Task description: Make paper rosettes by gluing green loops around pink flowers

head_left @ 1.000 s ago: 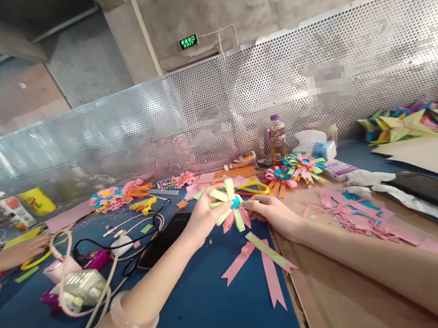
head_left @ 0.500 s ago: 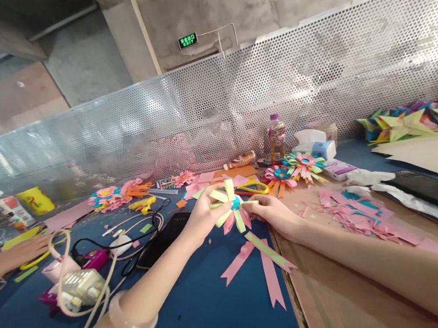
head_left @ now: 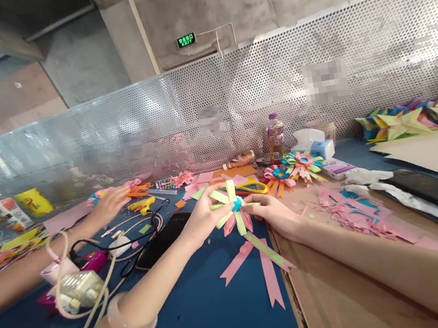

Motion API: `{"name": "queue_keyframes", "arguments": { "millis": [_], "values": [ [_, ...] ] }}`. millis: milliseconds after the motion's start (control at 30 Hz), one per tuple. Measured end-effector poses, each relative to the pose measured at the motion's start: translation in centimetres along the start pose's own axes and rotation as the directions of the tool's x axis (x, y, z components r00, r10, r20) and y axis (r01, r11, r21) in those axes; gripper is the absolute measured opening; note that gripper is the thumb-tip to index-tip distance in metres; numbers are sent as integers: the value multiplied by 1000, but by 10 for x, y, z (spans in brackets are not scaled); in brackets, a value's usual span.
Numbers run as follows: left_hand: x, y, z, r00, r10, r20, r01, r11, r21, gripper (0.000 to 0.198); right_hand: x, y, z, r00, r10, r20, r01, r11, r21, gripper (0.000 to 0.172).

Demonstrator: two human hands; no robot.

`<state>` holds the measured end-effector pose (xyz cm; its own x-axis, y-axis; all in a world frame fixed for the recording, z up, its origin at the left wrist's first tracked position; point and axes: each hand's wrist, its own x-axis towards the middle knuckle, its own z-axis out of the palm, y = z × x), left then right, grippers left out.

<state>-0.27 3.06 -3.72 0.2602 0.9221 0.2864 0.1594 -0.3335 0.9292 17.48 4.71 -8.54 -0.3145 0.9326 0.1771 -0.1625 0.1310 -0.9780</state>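
Note:
Between my two hands is a paper flower (head_left: 238, 217) with light green petals, pink petals below and a blue centre. My left hand (head_left: 206, 214) pinches its left side, fingers closed behind the petals. On the right, my right hand (head_left: 270, 208) grips the tip of a green petal between thumb and finger. Below the flower, pink paper strips (head_left: 271, 277) with notched ends lie on the blue table, and a green and pink strip (head_left: 272, 252) slants beside them.
A co-worker's hand (head_left: 111, 204) reaches across at the left. Chargers and cables (head_left: 81, 288), a black phone (head_left: 164, 239) and a yellow glue gun (head_left: 142, 205) lie on the left. Finished paper flowers (head_left: 302, 164), a bottle (head_left: 276, 138) and pink scraps (head_left: 361, 219) are on the right.
The co-worker's hand has moved right and away, toward the paper flowers at the back left. My hands and the flower have stayed almost still.

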Motion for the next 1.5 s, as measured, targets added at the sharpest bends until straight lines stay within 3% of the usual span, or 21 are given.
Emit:
{"name": "queue_keyframes", "arguments": {
  "millis": [300, 800, 1067, 1500],
  "values": [
    [-1, 1, 0, 1000, -8, 7, 8, 999, 43, 48, -2, -5, -2, 997, 20, 73, -19, 1000, -10, 25],
    [2, -6, -3, 1000, -13, 13, 13, 998, 57, 51, 2, 2, -2, 1000, -8, 4, 8, 1000, 2, 28],
    [3, -3, -2, 1000, -20, 11, 20, 999, 45, 49, 4, 6, -4, 1000, -9, 27, 9, 1000, 19, 19],
    [3, -8, -3, 1000, -11, -4, 11, 995, 99, 49, 2, 5, -4, 999, 17, 43, -17, 1000, 0, 24]
  ]
}}
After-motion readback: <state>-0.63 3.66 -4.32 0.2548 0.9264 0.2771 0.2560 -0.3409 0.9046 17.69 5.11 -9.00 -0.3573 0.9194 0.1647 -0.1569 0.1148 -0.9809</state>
